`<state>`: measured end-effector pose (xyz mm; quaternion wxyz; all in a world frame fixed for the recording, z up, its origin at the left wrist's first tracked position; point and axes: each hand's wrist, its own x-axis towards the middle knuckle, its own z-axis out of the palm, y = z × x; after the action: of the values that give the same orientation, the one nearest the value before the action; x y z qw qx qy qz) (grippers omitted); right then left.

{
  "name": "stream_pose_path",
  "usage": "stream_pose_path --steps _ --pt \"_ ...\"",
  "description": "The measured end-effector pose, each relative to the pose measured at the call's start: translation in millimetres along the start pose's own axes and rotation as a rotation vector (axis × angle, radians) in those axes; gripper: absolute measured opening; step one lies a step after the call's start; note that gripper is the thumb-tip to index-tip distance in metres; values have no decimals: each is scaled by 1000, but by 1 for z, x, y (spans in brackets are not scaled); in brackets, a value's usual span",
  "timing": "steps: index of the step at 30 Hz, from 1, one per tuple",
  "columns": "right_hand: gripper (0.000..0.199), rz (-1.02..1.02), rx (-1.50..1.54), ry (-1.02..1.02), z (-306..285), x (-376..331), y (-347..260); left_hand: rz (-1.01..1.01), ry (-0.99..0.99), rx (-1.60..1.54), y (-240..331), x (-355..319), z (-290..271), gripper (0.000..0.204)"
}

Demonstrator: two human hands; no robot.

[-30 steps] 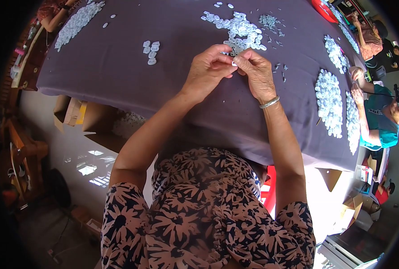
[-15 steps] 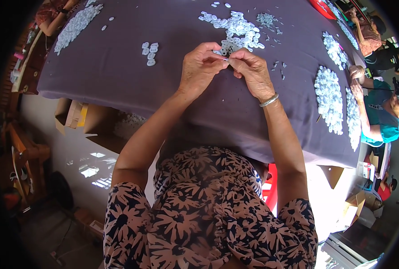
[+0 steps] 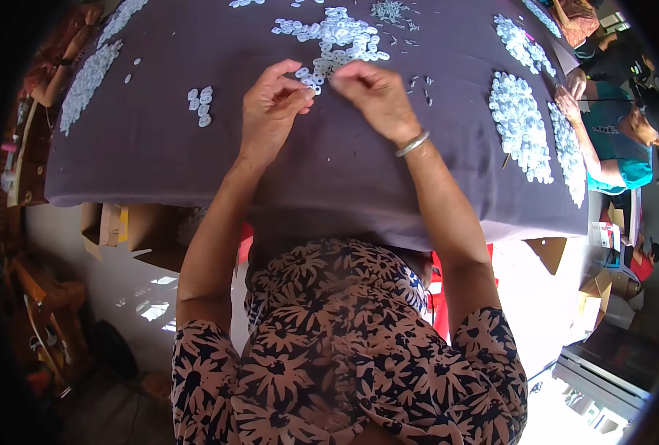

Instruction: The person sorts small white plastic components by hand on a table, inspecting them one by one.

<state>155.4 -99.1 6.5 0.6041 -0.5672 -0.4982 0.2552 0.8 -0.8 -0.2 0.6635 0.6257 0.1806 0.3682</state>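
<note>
My left hand (image 3: 272,111) is over the dark tablecloth (image 3: 300,174), thumb and fingers curled together around what looks like a small white oval piece (image 3: 313,90) with holes. My right hand (image 3: 378,98) is apart from it to the right, its fingers bunched and slightly blurred. Whatever its fingertips hold, if anything, is hidden. Just beyond both hands lies a loose pile of white oval pieces (image 3: 340,33). Small grey metal pins or screws (image 3: 390,10) are heaped behind it, with several scattered (image 3: 429,90) to the right of my right hand.
A small group of white pieces (image 3: 200,105) lies to the left. Larger piles stand at the far left (image 3: 88,81) and right (image 3: 521,122). A co-worker in a teal top (image 3: 626,163) works at the right edge. An open cardboard box (image 3: 159,241) is under the table.
My hands, fingertips together earlier, have separated: the right has drawn away from the left, toward the pile. The whole view has shifted, so the table's things appear further left.
</note>
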Motion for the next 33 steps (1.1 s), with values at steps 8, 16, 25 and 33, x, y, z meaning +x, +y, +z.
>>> stream_pose_path --steps 8,16,25,33 --pt "15 181 -540 9 -80 -6 -11 -3 16 25 -5 0 2 41" --pt "27 301 -767 -188 -69 -9 -18 -42 18 53 -8 -2 4 41" --pt "13 382 -213 -148 -37 1 -20 -13 -1 -19 -19 -6 17 40" --pt "12 314 309 -56 7 7 2 -2 50 0 -22 -4 12 39"
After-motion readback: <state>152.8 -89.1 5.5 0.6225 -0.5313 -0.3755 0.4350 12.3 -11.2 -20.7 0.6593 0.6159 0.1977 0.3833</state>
